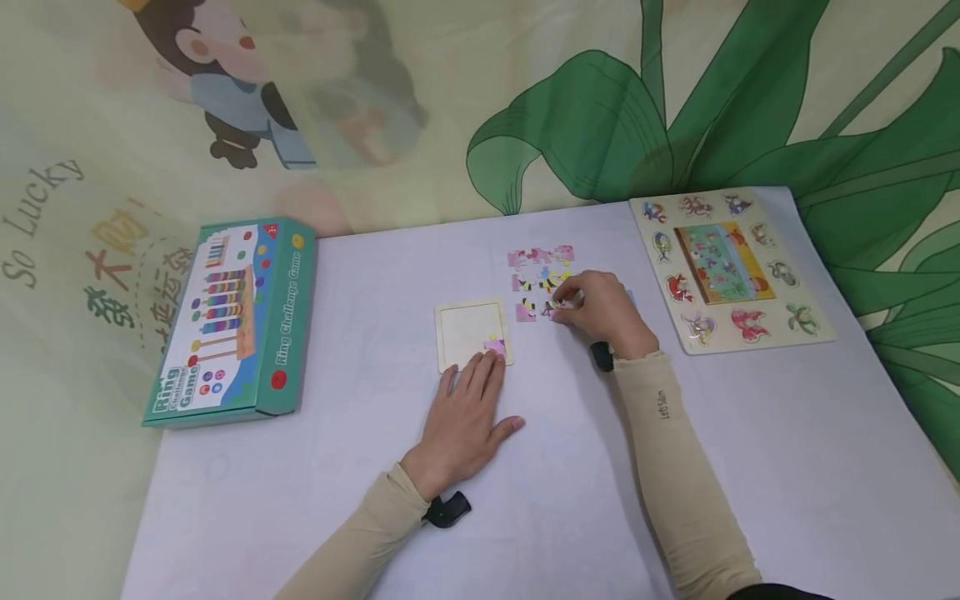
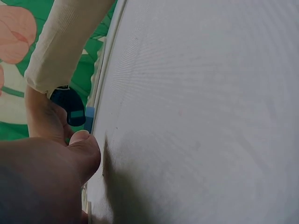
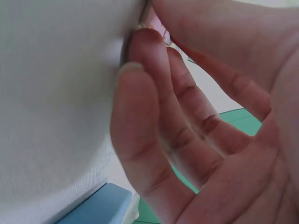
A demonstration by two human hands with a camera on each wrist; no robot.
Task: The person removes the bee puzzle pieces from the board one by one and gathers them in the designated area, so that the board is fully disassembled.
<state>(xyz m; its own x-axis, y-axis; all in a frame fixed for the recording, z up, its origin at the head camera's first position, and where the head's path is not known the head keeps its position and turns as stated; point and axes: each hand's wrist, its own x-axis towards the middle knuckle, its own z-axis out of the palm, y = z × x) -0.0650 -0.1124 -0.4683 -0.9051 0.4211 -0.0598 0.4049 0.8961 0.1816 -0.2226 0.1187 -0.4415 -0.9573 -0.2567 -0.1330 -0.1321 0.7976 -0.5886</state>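
A small square wooden puzzle tray (image 1: 459, 335) lies flat on the table with one pink puzzle piece (image 1: 493, 344) in its lower right corner. My left hand (image 1: 462, 414) rests at the tray's near edge, fingers straight and thumb spread. Right of the tray, loose puzzle pieces (image 1: 526, 310), pink with yellow and black, are laid out in rows. Over the near right end of these rows, my right hand (image 1: 602, 314) pinches a puzzle piece (image 3: 153, 19) between thumb and fingers. Most of that piece is hidden by the hand.
On the left stands a green Ring Challenge Game box (image 1: 281, 333). A larger board with sea-animal pieces (image 1: 720, 329) lies at the right. Something blue (image 3: 100, 205) sits just beyond my right hand. A printed curtain (image 1: 420, 183) hangs behind the white table (image 1: 360, 467).
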